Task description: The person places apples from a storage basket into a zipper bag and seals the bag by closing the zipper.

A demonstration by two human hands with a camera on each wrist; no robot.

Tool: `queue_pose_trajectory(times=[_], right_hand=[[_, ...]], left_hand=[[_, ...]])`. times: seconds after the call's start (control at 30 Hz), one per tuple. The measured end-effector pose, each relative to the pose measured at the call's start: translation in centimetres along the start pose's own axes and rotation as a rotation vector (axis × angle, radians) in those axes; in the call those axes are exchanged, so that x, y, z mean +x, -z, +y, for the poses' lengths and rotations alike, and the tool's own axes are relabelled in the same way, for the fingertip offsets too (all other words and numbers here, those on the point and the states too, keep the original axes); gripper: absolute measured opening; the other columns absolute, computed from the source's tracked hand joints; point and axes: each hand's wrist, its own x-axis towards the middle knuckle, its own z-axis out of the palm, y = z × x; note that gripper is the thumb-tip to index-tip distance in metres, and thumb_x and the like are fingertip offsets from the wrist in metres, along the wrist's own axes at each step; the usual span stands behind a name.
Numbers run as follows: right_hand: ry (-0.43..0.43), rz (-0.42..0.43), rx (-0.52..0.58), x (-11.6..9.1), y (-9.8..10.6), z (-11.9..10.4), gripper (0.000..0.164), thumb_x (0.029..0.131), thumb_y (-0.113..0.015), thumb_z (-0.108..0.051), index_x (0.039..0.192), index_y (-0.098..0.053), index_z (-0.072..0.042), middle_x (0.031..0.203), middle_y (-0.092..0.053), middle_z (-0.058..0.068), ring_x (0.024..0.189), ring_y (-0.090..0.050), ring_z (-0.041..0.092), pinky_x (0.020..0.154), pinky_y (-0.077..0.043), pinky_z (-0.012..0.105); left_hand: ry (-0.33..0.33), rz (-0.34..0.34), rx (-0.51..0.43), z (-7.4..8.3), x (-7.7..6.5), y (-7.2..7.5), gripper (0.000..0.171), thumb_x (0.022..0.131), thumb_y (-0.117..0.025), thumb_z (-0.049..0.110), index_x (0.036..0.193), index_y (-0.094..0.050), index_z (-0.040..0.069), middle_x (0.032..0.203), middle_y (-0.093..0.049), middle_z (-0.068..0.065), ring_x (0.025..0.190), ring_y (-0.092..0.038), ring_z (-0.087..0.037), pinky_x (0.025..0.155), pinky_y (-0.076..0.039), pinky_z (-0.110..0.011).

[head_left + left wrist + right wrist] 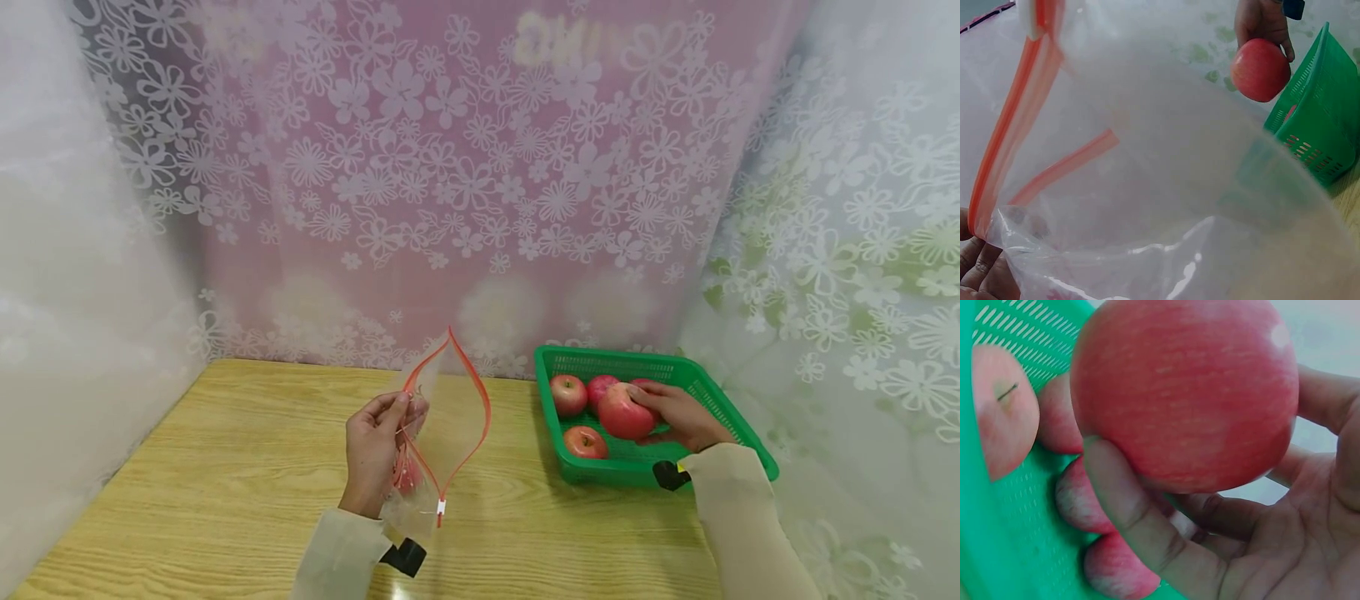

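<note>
My left hand (369,458) pinches the edge of a clear zip bag (412,512) between thumb and fingers. Its mouth gapes, outlined by an orange zip strip (487,408) with a white slider (441,507) at the lower end. Something reddish shows through the plastic below the hand. On the right, my right hand (686,419) grips a red apple (624,412) above the green basket (615,472). Thumb and fingers curl round that apple (1188,394) in the right wrist view, with more apples (1121,567) lying below it.
Several apples lie in the basket, one apple (567,395) at its left back and another apple (585,442) near the front. The basket stands on a wood-grain table (247,467). Behind the table hangs a flower-patterned curtain (465,208), with pale sheets at both sides.
</note>
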Motion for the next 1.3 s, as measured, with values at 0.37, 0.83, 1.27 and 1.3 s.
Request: queue_pose_trajectory(times=[0.37,0.83,1.27,1.3], right_hand=[[0.072,-0.055,0.007,-0.6,-0.7,-2.2,0.065,0.1,-0.052,-0.036,0.144,-0.031,0.007,0.129,-0.047,0.022,0.093,-0.064,0.022,0.079,-0.058,0.048],[0.13,-0.114,-0.019,-1.6,-2.8,-5.8,0.065,0.1,-0.052,-0.035,0.145,-0.03,0.006,0.128,-0.047,0.022,0.091,-0.064,0.022,0.075,-0.058,0.041],[0.168,-0.173,-0.01,-2.2,-5.5,-9.5,0.062,0.1,-0.054,-0.033,0.146,-0.033,0.002,0.116,-0.058,0.012,0.087,-0.066,0.02,0.07,-0.059,0.036],[0.169,-0.174,-0.015,-2.2,-5.7,-9.8,0.062,0.099,-0.055,-0.034,0.146,-0.034,0.001,0.115,-0.059,0.012,0.084,-0.065,0.019,0.066,-0.058,0.034]], left_hand=[[-0.002,0.001,-0.011,0.0,0.0,-0.1,0.028,0.095,-0.06,0.008,0.109,-0.059,-0.016,0.082,-0.073,-0.005,0.078,-0.072,-0.014,0.077,-0.057,-0.028],[-0.008,-0.01,-0.012,-0.1,0.0,0.0,0.029,0.096,-0.06,0.008,0.111,-0.057,-0.018,0.083,-0.073,-0.006,0.079,-0.072,-0.014,0.077,-0.057,-0.028],[-0.005,-0.014,0.0,0.0,0.1,0.0,0.03,0.096,-0.059,0.009,0.11,-0.057,-0.017,0.084,-0.073,-0.007,0.08,-0.072,-0.015,0.078,-0.057,-0.029],[-0.004,-0.013,0.003,0.0,0.1,0.0,0.03,0.096,-0.059,0.009,0.11,-0.057,-0.017,0.083,-0.073,-0.007,0.08,-0.072,-0.015,0.078,-0.057,-0.029]])
